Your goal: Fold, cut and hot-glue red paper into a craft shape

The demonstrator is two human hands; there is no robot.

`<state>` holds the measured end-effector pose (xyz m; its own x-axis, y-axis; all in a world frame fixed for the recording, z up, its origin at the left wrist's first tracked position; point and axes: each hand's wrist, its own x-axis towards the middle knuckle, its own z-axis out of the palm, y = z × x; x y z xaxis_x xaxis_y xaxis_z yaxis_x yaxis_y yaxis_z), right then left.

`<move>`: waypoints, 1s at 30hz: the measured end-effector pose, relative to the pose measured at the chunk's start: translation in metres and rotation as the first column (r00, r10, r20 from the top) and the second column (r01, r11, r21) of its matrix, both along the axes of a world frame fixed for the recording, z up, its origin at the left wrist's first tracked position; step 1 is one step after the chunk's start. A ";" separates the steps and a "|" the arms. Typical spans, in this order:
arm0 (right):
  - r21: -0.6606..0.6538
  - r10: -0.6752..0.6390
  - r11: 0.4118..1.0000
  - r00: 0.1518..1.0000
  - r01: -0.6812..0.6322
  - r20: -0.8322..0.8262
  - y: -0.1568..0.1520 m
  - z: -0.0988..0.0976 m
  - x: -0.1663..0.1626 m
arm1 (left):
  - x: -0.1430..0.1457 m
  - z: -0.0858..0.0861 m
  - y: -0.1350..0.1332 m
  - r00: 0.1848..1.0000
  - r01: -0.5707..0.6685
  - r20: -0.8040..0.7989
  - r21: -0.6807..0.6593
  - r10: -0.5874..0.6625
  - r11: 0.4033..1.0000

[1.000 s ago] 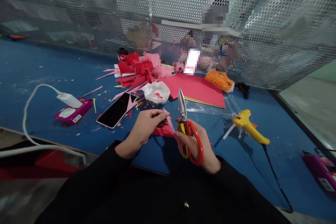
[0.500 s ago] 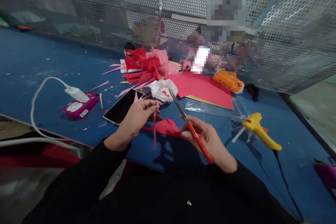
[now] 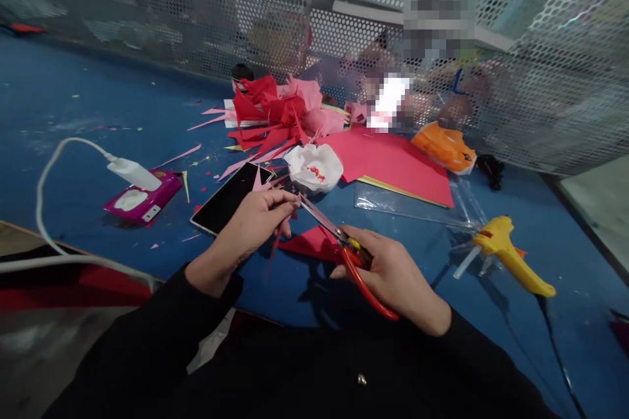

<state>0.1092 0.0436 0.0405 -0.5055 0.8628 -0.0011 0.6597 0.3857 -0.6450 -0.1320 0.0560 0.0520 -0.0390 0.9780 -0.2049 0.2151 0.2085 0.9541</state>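
In my right hand (image 3: pixel 393 268) is a pair of scissors (image 3: pixel 361 285) with red handles, the fingers closed around them. The blades point up and left, their tips at the fingertips of my left hand (image 3: pixel 258 219). That hand pinches a thin pink paper strip (image 3: pixel 278 242), which hangs down below the fingers. Under and between my hands lies a folded red paper piece (image 3: pixel 314 243) on the blue table. Just beyond the blade tips sits a white paper cup-like liner (image 3: pixel 314 167) with small red bits in it.
A phone (image 3: pixel 230 196) lies beside my left hand, with a purple power socket (image 3: pixel 142 196) and white plug further left. Red and pink paper scraps (image 3: pixel 280 108) are heaped behind, near red sheets (image 3: pixel 393 163). A yellow glue gun (image 3: pixel 514 255) lies at right. Perforated metal mesh (image 3: pixel 196 6) stands behind.
The scissors have swung left, bringing their tips to my left fingertips, and their handles have spread. The pink strip has shifted left with my left hand. The view has moved slightly.
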 end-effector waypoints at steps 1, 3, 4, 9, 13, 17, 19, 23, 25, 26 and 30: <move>-0.002 0.005 1.000 1.000 -0.005 0.002 0.000 0.000 0.000 | 0.000 0.000 0.000 1.000 0.005 0.005 0.000 -0.005 1.000; 0.002 0.017 1.000 1.000 -0.017 0.011 -0.001 0.000 -0.001 | 0.001 -0.001 0.000 1.000 -0.001 0.026 0.004 0.001 1.000; 0.009 0.023 1.000 1.000 -0.023 0.016 -0.001 0.000 -0.002 | 0.001 -0.002 0.000 0.999 -0.004 0.035 0.003 0.004 1.000; 0.033 0.028 0.999 0.999 -0.029 0.021 -0.002 0.001 -0.004 | 0.000 -0.002 -0.002 0.999 0.034 0.008 -0.019 -0.034 0.999; 0.051 0.024 0.998 0.999 -0.025 0.022 -0.002 -0.001 -0.003 | -0.001 0.002 -0.003 0.998 0.065 -0.009 -0.030 -0.065 0.997; 0.071 0.031 0.997 0.999 -0.032 0.010 -0.002 -0.004 -0.002 | 0.000 0.007 -0.004 0.998 0.054 -0.035 -0.053 -0.056 0.997; 0.071 0.038 0.997 0.999 -0.039 0.007 -0.002 -0.005 -0.001 | 0.000 0.006 -0.004 0.998 0.047 -0.029 -0.043 -0.048 0.998; 0.088 0.038 0.995 0.999 -0.039 0.014 -0.003 -0.006 -0.001 | -0.002 0.001 -0.001 0.998 0.055 0.021 -0.041 -0.055 0.998; 0.073 0.038 0.997 0.999 -0.039 0.005 -0.003 -0.005 -0.001 | -0.003 0.000 0.000 0.998 0.057 0.022 -0.046 -0.056 0.997; 0.061 0.041 0.997 0.999 -0.040 -0.002 -0.003 -0.005 -0.001 | -0.004 -0.001 0.000 0.998 0.058 0.020 -0.048 -0.057 0.997; -0.016 0.023 1.000 0.997 -0.024 -0.074 -0.002 -0.006 0.001 | -0.004 -0.001 -0.001 0.997 0.062 0.056 -0.056 -0.059 0.996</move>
<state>0.1099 0.0417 0.0347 -0.5247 0.8510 0.0222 0.6011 0.3889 -0.6982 -0.1359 0.0553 0.0512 0.0329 0.9648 -0.2611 0.1774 0.2515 0.9515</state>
